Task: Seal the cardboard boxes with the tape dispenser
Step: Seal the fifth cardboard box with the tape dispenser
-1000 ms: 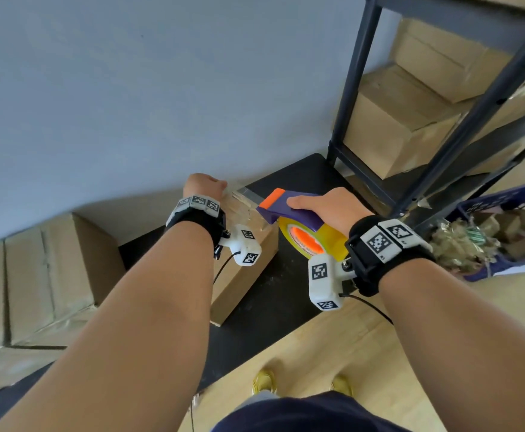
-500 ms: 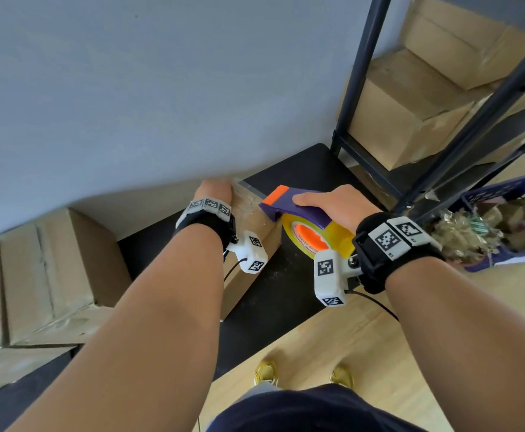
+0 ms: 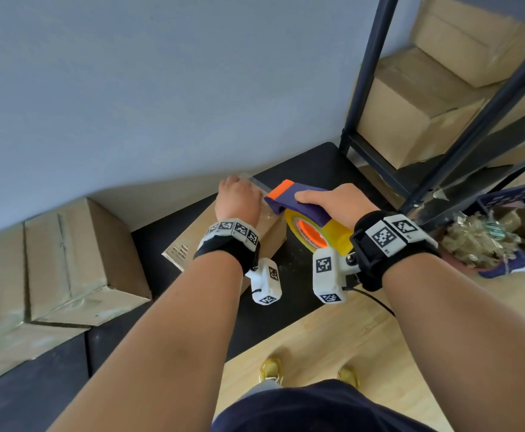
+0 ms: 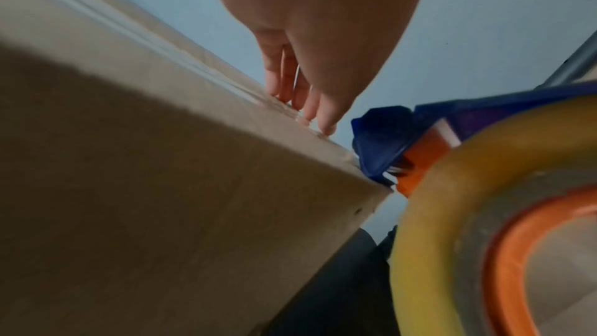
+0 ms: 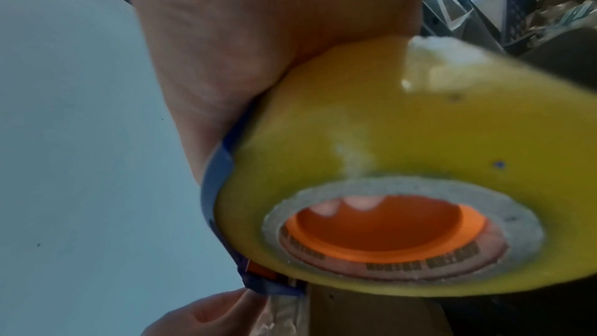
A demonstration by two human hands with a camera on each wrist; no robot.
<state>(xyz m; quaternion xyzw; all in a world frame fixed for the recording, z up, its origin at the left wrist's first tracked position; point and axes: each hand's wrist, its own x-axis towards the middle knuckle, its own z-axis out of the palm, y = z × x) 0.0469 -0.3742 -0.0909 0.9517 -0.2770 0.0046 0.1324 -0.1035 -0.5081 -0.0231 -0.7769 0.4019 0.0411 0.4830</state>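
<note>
- Cardboard box [image 3: 189,244] sits on a black mat [image 3: 286,169] by the wall, at twelve o'clock from the person.
- Left hand [image 3: 238,199] presses straight fingertips [image 4: 326,124] onto the box's taped top edge.
- Right hand [image 3: 337,202] grips the tape dispenser [image 3: 298,202], its nose touching the box's three o'clock corner.

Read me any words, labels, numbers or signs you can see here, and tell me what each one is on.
No text can be read.
Tape roll core: dark printed lettering, too blurred to read.
Cardboard box: small dark printed marks on its side, too small to read.
Wristbands and wrist cameras: black and white square code markers, no words.
</note>
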